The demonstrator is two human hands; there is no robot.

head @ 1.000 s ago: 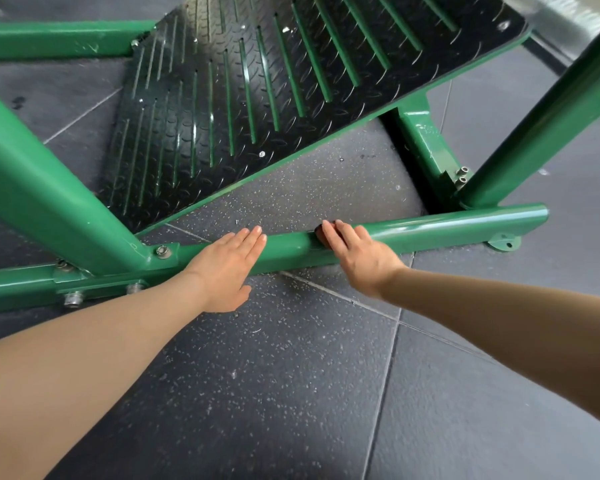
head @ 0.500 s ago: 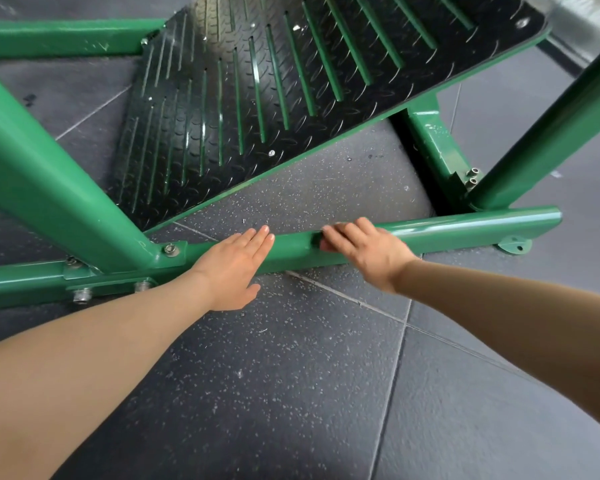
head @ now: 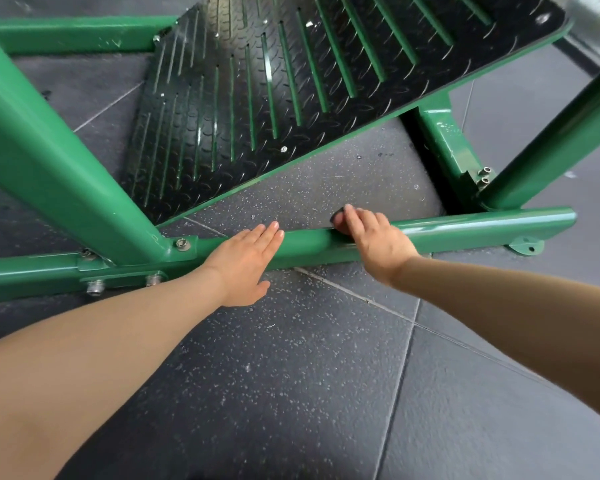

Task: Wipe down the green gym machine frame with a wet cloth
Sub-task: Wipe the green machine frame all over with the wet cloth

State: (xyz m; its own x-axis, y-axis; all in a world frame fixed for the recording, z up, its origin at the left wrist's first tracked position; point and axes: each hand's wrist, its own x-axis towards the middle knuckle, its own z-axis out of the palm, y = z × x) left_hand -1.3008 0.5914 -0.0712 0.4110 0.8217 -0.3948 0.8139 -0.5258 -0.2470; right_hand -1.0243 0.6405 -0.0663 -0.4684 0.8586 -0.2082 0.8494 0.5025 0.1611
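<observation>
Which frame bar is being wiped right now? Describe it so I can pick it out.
Start at the black tread plate. Nearer the camera, a green round bar lies low along the speckled floor. Unlike the slanted green posts, it is horizontal, with the left hand resting flat on it and the right hand pressing a dark cloth.

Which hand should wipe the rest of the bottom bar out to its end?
Probably the right hand: it presses a dark cloth onto the bottom bar, nearer the end. The left hand rests flat on the bar, with no cloth visible.
</observation>
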